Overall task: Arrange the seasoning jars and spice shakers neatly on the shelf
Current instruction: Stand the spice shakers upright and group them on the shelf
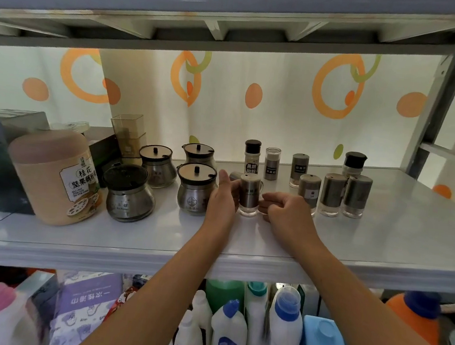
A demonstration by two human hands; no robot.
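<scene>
**Shaker held between two hands at the middle of the shelf**

The spice shaker (250, 194) stands upright on the shelf (382, 246). It is placed between the front seasoning jar (194, 190) on its left and a row of three shakers (333, 194) on its right. The left hand (222, 197) is laid with nearly straight fingers against the left side of the shaker and is not wrapped round it. The right hand (287, 211) is curled, with its fingertips (265, 203) at the lower right side of the shaker. Whether they pinch it or only touch it cannot be told.

The step in hand is judged to be the bringing of this shaker into line with the others. The shaker is tall and narrow, so it would probably be tipped by a push given high on its body. It is therefore better slid on its clear base than lifted, with the pressure kept low and equal from both sides. A place just beside the leftmost shaker of the row (308, 191) seems suitable, so that the front row is continued without a gap. The label should be turned to the front, as is seen on that neighbour. Care is needed for the small bottles (272, 163) standing behind, which could be knocked if the hands are moved too far back.
</scene>
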